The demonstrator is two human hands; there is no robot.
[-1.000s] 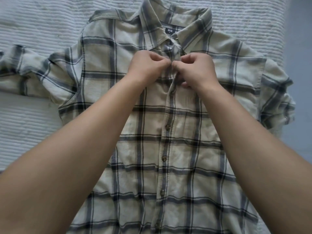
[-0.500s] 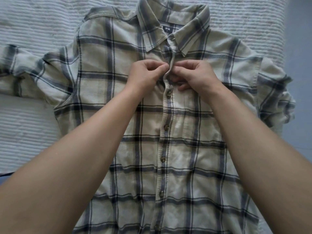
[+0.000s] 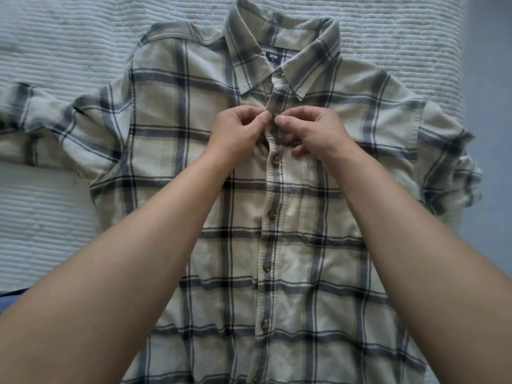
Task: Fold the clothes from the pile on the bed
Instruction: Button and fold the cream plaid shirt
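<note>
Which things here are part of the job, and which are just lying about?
In the job:
- shirt, spread flat, front up
- placket, buttoned below the hands
- left hand, pinching the placket near the collar
- right hand, pinching it from the other side

Just there:
- bedspread under the shirt
- blue fabric at the left edge

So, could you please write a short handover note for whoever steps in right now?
Left hand: pinching the shirt's front strip just below the collar.
Right hand: pinching the same strip from the other side.
Shirt: plaid, lying face up and flat on the bed, collar away from you; one sleeve stretched out, the other bunched at the bed's edge.
Done: the buttons below the hands look fastened.
Left: finish the button at the hands, then fold the shirt. No pile is in view.
</note>
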